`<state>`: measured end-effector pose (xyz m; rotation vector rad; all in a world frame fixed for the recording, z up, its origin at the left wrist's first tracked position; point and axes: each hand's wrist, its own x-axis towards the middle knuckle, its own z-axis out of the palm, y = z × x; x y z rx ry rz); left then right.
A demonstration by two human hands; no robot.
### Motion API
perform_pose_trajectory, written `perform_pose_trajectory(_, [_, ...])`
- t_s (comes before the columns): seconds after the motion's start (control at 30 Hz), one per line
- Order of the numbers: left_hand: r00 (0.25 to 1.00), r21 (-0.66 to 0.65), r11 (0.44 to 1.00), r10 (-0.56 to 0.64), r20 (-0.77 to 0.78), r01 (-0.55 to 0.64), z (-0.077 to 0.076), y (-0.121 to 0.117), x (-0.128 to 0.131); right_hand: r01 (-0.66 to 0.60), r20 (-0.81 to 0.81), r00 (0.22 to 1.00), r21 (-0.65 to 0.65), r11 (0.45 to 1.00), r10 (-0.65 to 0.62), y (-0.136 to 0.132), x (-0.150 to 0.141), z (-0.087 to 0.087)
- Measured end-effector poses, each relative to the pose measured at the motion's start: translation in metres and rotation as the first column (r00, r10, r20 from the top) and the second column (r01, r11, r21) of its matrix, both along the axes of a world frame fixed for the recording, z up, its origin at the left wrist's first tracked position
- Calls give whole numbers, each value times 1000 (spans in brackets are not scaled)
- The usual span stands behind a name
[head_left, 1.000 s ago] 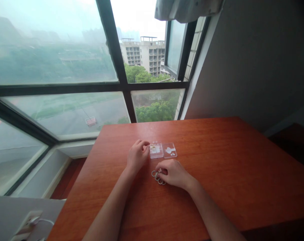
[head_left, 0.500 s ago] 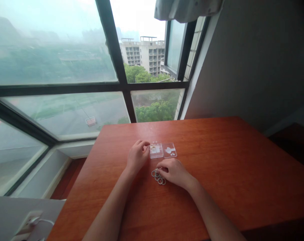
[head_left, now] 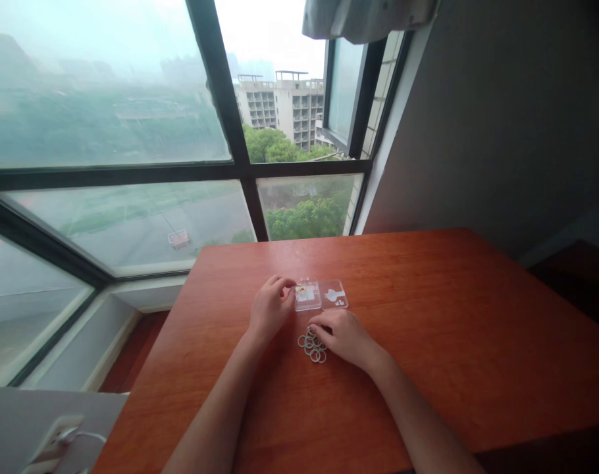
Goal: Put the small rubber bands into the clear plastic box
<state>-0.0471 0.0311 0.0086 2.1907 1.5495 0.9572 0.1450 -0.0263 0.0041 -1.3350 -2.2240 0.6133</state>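
Note:
A small clear plastic box lies opened out on the table, with its lid folded to the right. Something small and yellowish sits in its upper left part. My left hand is at the left side of the box, thumb and fingers closed on its edge. Below the box is a loose, overlapping pile of several pale grey rings. My right hand is over the upper right of this pile, its thumb and forefinger pinched at a ring. The other right fingers are curled and partly hidden.
The reddish-brown wooden table stretches away on both sides. Behind it are dark-framed windows, and a grey wall rises at the right. A socket with a white plug is at the lower left.
My right fingertips have shifted slightly up and away from the pile, so more rings show beneath them. My left hand and the box stay nearly still.

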Motion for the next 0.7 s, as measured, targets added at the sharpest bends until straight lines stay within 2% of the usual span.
perform_pose_trajectory(0.23, [998,25,999,-29,49,27,3,-1,2,61,-66,996,40,997,-58,2,1,-2])
perform_pose_trajectory(0.3, [992,33,996,-82,94,79,6,-2,3,118,-122,986,65,991,-110,3,2,-3])
perform_pose_trajectory(0.37, [974,19,984,-179,137,179,10,-5,6,191,-198,965,94,977,-169,5,2,-4])
perform_pose_trajectory(0.5, [909,-50,917,-384,163,397,18,-12,13,306,-339,907,118,945,-251,7,4,-3])
perform_pose_trajectory(0.57, [896,-68,900,-417,155,431,20,-15,16,326,-378,888,116,938,-262,7,4,-2])
perform_pose_trajectory(0.7, [906,-74,909,-397,149,411,22,-17,21,334,-393,880,107,937,-269,7,4,-1])
